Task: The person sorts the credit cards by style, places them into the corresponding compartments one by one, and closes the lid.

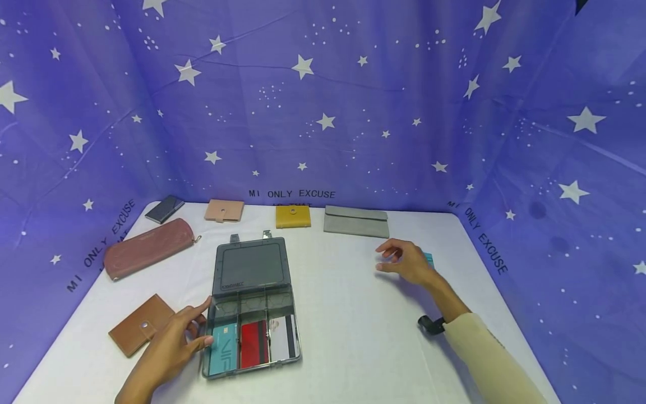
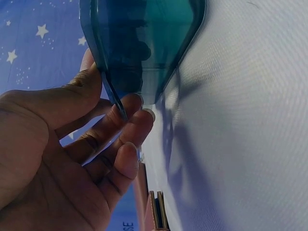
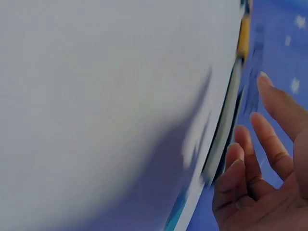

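A clear grey plastic case (image 1: 252,266) lies with its lid folded back on the white table. Its lower compartments hold a teal card (image 1: 223,349) marked VIP, a red card (image 1: 254,343) and a white card (image 1: 281,338) with a dark stripe. At the case's left edge, my left hand (image 1: 174,342) grips the side wall between thumb and fingers; the left wrist view shows the fingers (image 2: 127,120) at the edge. My right hand (image 1: 406,261) hovers above the table with loosely bent fingers, holding nothing. Behind it a teal item (image 1: 429,258) is mostly hidden.
A brown wallet (image 1: 141,324) lies left of the case, beyond it a long reddish-brown zip pouch (image 1: 150,248). Along the back edge are a black card holder (image 1: 165,209), a pink wallet (image 1: 224,210), a yellow wallet (image 1: 292,216) and a grey wallet (image 1: 355,221). Purple star-patterned cloth (image 1: 313,95) surrounds the table.
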Tool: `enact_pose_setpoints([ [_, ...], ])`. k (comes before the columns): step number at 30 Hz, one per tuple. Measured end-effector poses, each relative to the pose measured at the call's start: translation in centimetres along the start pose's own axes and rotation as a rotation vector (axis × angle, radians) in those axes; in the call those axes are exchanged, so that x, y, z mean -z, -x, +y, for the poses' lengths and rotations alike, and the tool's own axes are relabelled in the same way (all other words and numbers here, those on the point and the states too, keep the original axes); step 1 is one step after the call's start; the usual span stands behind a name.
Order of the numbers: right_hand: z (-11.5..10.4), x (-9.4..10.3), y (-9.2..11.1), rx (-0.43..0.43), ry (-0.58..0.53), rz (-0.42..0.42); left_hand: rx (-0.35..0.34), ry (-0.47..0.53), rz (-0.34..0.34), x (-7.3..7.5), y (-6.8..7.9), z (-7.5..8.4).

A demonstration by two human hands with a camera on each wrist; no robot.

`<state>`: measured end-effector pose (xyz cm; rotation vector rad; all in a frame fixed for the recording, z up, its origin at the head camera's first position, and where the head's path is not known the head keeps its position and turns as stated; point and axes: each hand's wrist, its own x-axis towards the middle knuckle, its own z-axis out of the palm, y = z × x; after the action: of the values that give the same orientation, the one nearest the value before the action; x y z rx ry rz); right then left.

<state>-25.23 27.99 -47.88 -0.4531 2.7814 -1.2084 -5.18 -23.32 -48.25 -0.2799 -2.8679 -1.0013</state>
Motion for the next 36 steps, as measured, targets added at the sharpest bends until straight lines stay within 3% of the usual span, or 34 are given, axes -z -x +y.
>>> enact_pose_setpoints([
  [7,4.8,4.1,0.4,-0.146,0.191,0.061,-0.026,0.008,0.022,0.0,0.0,0.1],
  [12,6.0,4.6,0.7,-0.201,0.238,0.05,-0.032,0.013,0.021,0.0,0.0,0.0],
  [16,5.6,4.3,0.7,-0.167,0.247,0.049,-0.021,0.01,0.011,-0.1,0.0,0.0],
  [22,2.7,2.4,0.7,-0.037,0.208,-0.005,-0.007,-0.002,0.002,0.0,0.0,0.0],
  [27,-1.0,-0.2,0.8,0.061,0.114,-0.097,0.01,0.003,-0.003,0.1,0.0,0.2],
  [36,-9.6,-6.1,1.6,0.174,-0.232,-0.268,0.008,0.02,-0.006,0.0,0.0,0.1],
])
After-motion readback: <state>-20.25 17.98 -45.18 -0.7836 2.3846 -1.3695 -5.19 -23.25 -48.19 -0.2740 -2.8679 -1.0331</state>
